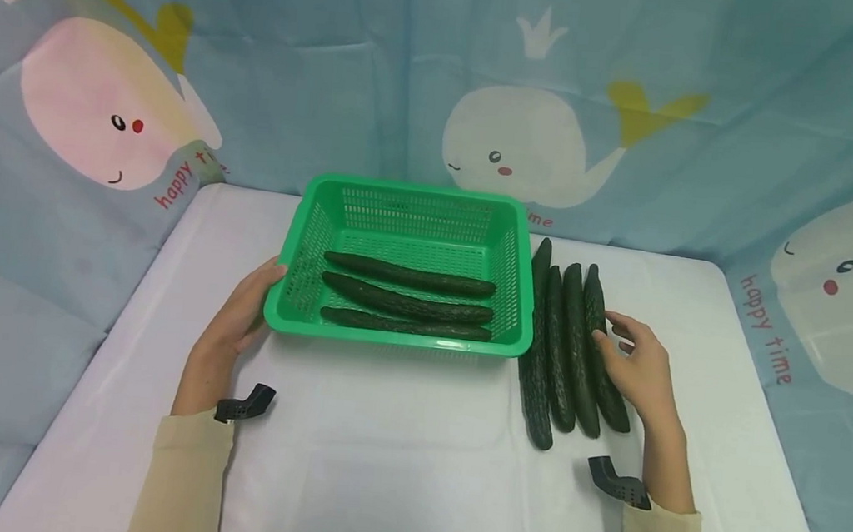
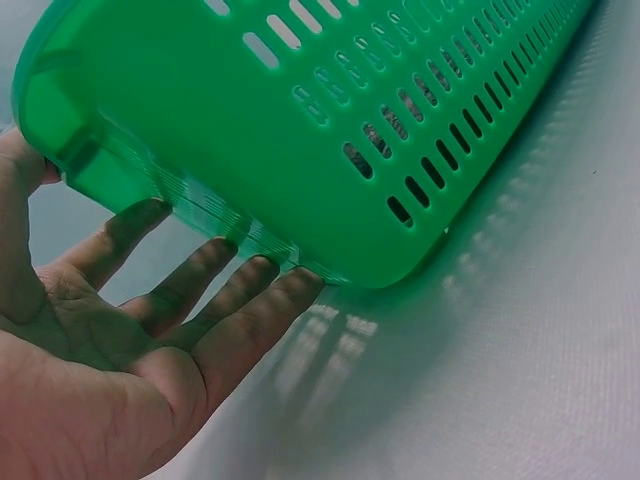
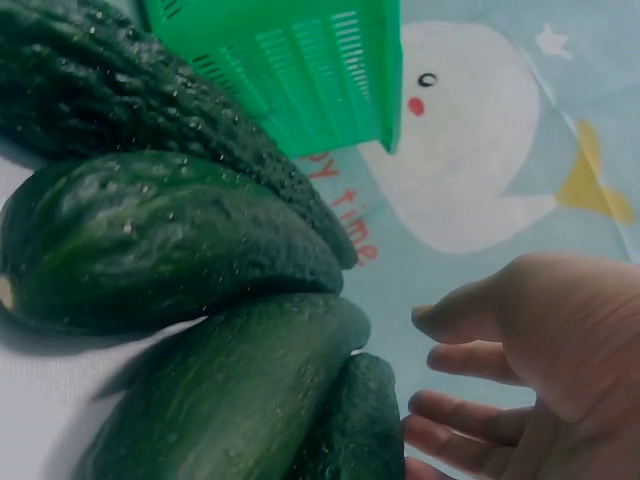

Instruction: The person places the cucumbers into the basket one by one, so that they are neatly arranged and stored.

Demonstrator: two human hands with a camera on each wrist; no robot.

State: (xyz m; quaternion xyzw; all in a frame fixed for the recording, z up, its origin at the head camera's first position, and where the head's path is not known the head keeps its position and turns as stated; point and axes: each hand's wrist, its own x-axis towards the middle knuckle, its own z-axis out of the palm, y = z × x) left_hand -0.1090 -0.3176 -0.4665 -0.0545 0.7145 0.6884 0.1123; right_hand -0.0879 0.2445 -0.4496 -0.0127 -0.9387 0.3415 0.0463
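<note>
A green plastic basket [image 1: 397, 337] stands on the table with three cucumbers lying crosswise in it, among them a middle cucumber [image 1: 407, 300]. My left hand [image 1: 240, 306] touches the basket's left end. In the left wrist view its fingers [image 2: 190, 285] extend fairly straight against the outer wall, with the thumb near the rim. Several more cucumbers lie side by side to the right of the basket. Beside the rightmost cucumber [image 1: 604, 359] is my right hand [image 1: 639, 362], fingers loosely bent and thumb over its edge. The right wrist view shows no firm grip.
A white cloth [image 1: 396, 456] covers the table. Behind and at the sides hangs a blue curtain [image 1: 352, 68] printed with whales. Black wrist mounts [image 1: 246, 404] sit at both sleeve cuffs. The leftmost loose cucumber [image 1: 537, 383] lies close against the basket's right end.
</note>
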